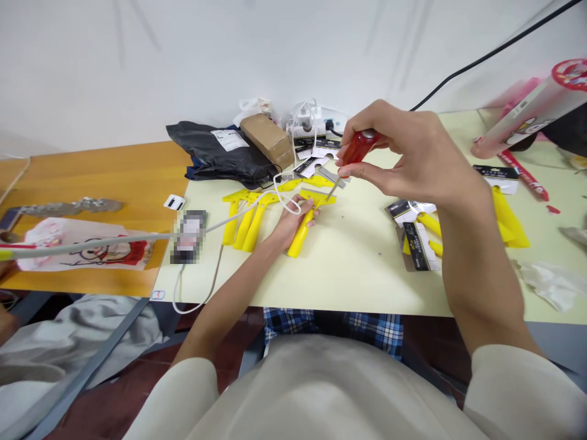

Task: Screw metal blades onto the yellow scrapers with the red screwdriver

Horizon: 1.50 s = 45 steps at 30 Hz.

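A yellow scraper [298, 241] and a red-handled screwdriver [360, 151], both in hand over the middle of a pale table [339, 278]. The left hand [293, 217] is closed on the scraper near the joint of handle and head, the handle pointing towards the near edge. The right hand [408, 153], raised above it, grips the screwdriver's handle between thumb and fingers, the shaft slanting down to the scraper's head; whether the tip sits in a screw cannot be made out. The scraper is probably light, stiff plastic, smooth enough to twist under turning force and not easily broken; the best hold would be the neck, with fingers clear of the head's far edge. The screwdriver should be stiff and light, its thick handle offering the surest purchase. To the left lie other yellow scrapers [251, 236], close together; a white cable [114, 241] runs across them and loops at the left hand, where it could snag. A phone [189, 237], its surface blurred, lies farther left. A black plastic bag [220, 153] and a cardboard box [266, 137] occupy the far side. Right of centre are a small screw [380, 253], easily knocked away, and a black-and-white card [416, 247] beside more yellow pieces [511, 220], partly hidden by the right forearm.
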Motion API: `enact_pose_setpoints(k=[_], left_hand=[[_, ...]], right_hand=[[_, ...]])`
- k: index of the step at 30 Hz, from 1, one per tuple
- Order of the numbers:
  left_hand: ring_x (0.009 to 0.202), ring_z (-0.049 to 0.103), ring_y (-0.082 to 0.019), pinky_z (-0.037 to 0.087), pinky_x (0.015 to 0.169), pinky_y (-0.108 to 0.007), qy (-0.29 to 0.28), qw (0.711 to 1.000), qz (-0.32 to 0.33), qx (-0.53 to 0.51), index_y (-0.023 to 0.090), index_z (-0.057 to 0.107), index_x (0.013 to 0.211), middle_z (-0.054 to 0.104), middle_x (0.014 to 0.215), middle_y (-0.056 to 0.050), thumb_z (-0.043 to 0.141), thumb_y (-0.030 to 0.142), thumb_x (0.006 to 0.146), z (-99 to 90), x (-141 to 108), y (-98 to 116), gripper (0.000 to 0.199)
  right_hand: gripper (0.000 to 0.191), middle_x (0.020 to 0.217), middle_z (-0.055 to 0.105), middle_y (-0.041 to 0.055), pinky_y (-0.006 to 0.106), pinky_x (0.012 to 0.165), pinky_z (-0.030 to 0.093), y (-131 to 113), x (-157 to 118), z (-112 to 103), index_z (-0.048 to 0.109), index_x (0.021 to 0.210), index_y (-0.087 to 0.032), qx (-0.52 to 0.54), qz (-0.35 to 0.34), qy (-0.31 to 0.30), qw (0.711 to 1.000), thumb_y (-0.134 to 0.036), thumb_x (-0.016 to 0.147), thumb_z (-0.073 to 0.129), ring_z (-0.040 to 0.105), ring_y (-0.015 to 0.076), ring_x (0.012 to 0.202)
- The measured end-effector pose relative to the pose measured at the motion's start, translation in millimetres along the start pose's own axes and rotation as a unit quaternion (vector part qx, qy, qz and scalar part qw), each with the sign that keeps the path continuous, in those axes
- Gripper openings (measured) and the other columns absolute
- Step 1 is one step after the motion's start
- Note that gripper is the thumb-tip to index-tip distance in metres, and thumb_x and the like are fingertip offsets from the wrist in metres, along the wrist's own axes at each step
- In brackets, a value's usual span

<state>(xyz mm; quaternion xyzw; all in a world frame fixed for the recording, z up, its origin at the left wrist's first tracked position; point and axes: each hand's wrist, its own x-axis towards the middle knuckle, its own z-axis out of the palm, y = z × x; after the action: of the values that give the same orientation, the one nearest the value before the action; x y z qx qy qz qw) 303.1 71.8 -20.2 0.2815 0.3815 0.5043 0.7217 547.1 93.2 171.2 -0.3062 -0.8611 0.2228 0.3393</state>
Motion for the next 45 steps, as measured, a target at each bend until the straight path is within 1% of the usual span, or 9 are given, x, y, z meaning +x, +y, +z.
enact_pose_setpoints(k=[5,11,13,16,19,22,27,38,45], left_hand=[[0.078,0.068,-0.01,0.041,0.05,-0.018,-0.012,1.0,0.009,-0.005,0.022,0.056,0.101,0.065,0.099,0.001,0.1,0.031,0.08,1.4,-2,1,0.05],[0.077,0.068,-0.011,0.039,0.049,-0.018,-0.012,1.0,0.002,0.005,0.021,0.056,0.098,0.064,0.092,0.0,0.1,0.034,0.079,2.0,-2,0,0.049],[0.076,0.067,-0.011,0.039,0.049,-0.018,-0.008,1.0,0.002,0.011,0.021,0.056,0.097,0.064,0.087,0.0,0.099,0.035,0.081,-0.5,0,-1,0.048],[0.071,0.066,-0.011,0.04,0.05,-0.019,-0.041,0.998,0.001,0.037,0.02,0.058,0.1,0.067,0.085,-0.001,0.096,0.038,0.086,-5.0,1,-3,0.044],[0.067,0.064,-0.01,0.042,0.051,-0.02,-0.063,0.996,0.0,0.063,0.02,0.059,0.104,0.07,0.088,-0.002,0.095,0.04,0.088,-7.0,2,-5,0.044],[0.074,0.068,-0.012,0.044,0.052,-0.021,-0.061,0.996,-0.004,0.066,0.02,0.059,0.105,0.07,0.091,-0.002,0.098,0.039,0.084,-6.1,2,-5,0.048],[0.074,0.066,-0.012,0.043,0.052,-0.021,-0.067,0.996,-0.007,0.063,0.019,0.061,0.106,0.071,0.092,-0.004,0.096,0.036,0.086,-3.5,2,-4,0.044],[0.075,0.067,-0.013,0.043,0.052,-0.021,-0.069,0.996,-0.008,0.055,0.019,0.058,0.102,0.07,0.085,-0.004,0.095,0.036,0.086,-2.3,2,-4,0.044],[0.072,0.067,-0.014,0.043,0.052,-0.022,-0.073,0.995,-0.003,0.064,0.02,0.057,0.104,0.07,0.083,-0.003,0.096,0.04,0.085,-3.7,2,-5,0.048]], right_hand=[[0.038,0.108,0.079,-0.0051,0.059,0.098,0.066,-5,-3,-5,0.074,0.119,-0.05,0.038,0.04,0.028,0.998,-0.031,0.088,0.085,0.079,0.0338,0.101],[0.042,0.114,0.078,-0.0084,0.054,0.103,0.068,-21,-11,-14,0.073,0.122,-0.054,0.01,0.027,0.003,1.0,-0.026,0.092,0.08,0.081,0.0311,0.107],[0.042,0.117,0.079,-0.0067,0.052,0.102,0.069,-30,-14,-14,0.075,0.122,-0.051,0.025,0.029,0.02,0.999,-0.023,0.091,0.081,0.081,0.0316,0.109],[0.04,0.119,0.079,-0.0055,0.053,0.095,0.07,-36,-16,-10,0.075,0.121,-0.05,0.056,0.035,0.051,0.996,-0.023,0.092,0.083,0.08,0.0327,0.111],[0.035,0.117,0.079,-0.0031,0.05,0.09,0.071,-28,-13,-1,0.074,0.122,-0.044,0.087,0.025,0.036,0.995,-0.025,0.094,0.084,0.08,0.0307,0.106],[0.029,0.116,0.079,0.0,0.046,0.089,0.07,-15,-8,6,0.072,0.124,-0.037,0.092,0.013,0.013,0.996,-0.028,0.099,0.081,0.08,0.0278,0.104],[0.026,0.114,0.08,0.0039,0.045,0.09,0.07,-6,-4,8,0.073,0.121,-0.03,0.108,0.015,0.017,0.994,-0.039,0.1,0.085,0.079,0.0275,0.103],[0.026,0.112,0.081,0.0022,0.04,0.084,0.073,-8,-4,8,0.072,0.126,-0.03,0.069,0.013,0.03,0.997,-0.035,0.103,0.082,0.08,0.0261,0.102],[0.025,0.114,0.08,0.0029,0.044,0.091,0.072,0,-3,13,0.074,0.124,-0.028,-0.014,-0.065,0.021,0.998,-0.041,0.104,0.081,0.079,0.0243,0.098]])
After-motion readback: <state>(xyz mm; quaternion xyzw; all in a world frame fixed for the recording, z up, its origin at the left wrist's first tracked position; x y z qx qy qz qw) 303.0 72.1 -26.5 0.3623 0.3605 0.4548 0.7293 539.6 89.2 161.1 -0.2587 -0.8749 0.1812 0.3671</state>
